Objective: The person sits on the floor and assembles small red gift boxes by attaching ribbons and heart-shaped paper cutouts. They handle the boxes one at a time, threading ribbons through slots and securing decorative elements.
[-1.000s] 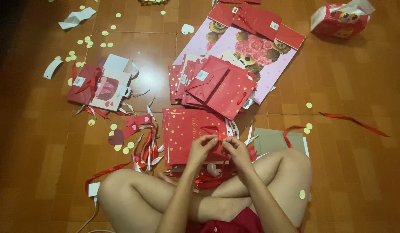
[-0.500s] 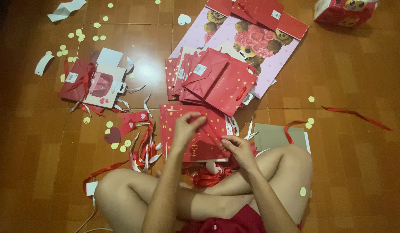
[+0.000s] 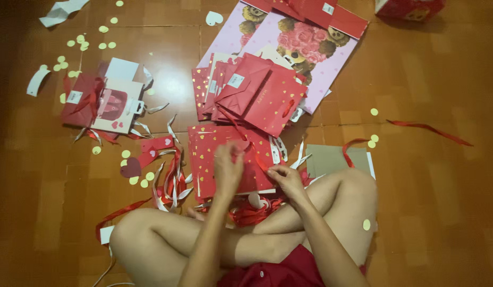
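I sit cross-legged on a wooden floor. A flat red gift bag with gold hearts [image 3: 212, 146] lies in front of my knees. My left hand [image 3: 228, 171] hovers over the bag, blurred, with its fingertips pinched together at one end of a red ribbon [image 3: 258, 157]. To the right, my right hand [image 3: 287, 179] pinches the same ribbon at the bag's lower right edge. A tangle of red ribbons [image 3: 252, 212] lies between my legs, under both hands.
A fanned stack of red gift bags [image 3: 257, 90] lies beyond, on pink teddy-bear bags [image 3: 315, 48]. A small red and white bag [image 3: 100, 101] is at the left, beside loose ribbons [image 3: 169, 175]. A grey card [image 3: 334, 159] is on the right. Pale confetti dots are scattered about.
My left hand reached forward onto the bag with spread fingers, then drew back and pinched shut. My right hand stayed at the bag's lower right. The view has shifted slightly.
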Available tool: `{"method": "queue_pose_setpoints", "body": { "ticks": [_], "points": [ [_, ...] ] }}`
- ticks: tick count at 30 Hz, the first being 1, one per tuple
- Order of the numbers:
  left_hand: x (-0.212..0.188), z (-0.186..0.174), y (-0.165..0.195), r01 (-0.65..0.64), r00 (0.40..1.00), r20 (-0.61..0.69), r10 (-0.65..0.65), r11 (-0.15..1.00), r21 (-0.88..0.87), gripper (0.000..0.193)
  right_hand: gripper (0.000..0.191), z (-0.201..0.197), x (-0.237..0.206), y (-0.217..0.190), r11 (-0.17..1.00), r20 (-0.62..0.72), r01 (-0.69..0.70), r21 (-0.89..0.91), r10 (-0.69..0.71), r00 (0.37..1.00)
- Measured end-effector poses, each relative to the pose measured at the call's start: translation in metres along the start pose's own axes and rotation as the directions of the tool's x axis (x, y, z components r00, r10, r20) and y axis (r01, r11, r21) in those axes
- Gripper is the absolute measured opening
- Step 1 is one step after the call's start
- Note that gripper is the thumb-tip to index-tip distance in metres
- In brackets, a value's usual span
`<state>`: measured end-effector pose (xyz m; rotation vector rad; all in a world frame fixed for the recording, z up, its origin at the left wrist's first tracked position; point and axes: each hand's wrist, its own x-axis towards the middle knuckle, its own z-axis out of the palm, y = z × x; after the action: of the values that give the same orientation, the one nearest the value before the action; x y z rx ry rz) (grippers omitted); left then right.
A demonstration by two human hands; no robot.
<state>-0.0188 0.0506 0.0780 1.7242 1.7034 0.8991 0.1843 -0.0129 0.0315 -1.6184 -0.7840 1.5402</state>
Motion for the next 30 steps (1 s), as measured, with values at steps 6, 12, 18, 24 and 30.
{"method": "queue_pose_setpoints", "body": {
  "ticks": [6, 12, 18, 24, 30],
  "points": [
    [-0.034, 0.058, -0.025, 0.517, 0.809, 0.529, -0.255, 0.736, -0.437, 0.028, 0.016, -0.003, 0.013, 0.017, 0.984, 0.11, -0.023, 0.178, 0.003, 0.994],
    [-0.033, 0.07, -0.042, 0.678, 0.721, 0.652, -0.235, 0.435, -0.593, 0.033, 0.018, -0.006, 0.014, 0.026, 0.878, 0.315, -0.288, 0.382, 0.169, 0.934],
    [-0.036, 0.066, -0.038, 0.52, 0.845, 0.471, -0.255, 0.597, -0.61, 0.043, 0.018, 0.003, 0.009, 0.015, 0.917, 0.223, -0.218, 0.333, 0.148, 0.963],
    [-0.036, 0.067, -0.034, 0.5, 0.862, 0.456, -0.222, 0.524, -0.689, 0.051, 0.037, 0.011, -0.008, 0.008, 0.992, 0.032, 0.117, 0.057, -0.119, 0.992],
    [-0.048, 0.037, 0.002, -0.219, 0.973, 0.027, 0.227, 0.959, -0.183, 0.057, 0.025, 0.006, -0.003, 0.015, 0.976, 0.023, 0.206, 0.068, -0.208, 0.978]
  ]
}}
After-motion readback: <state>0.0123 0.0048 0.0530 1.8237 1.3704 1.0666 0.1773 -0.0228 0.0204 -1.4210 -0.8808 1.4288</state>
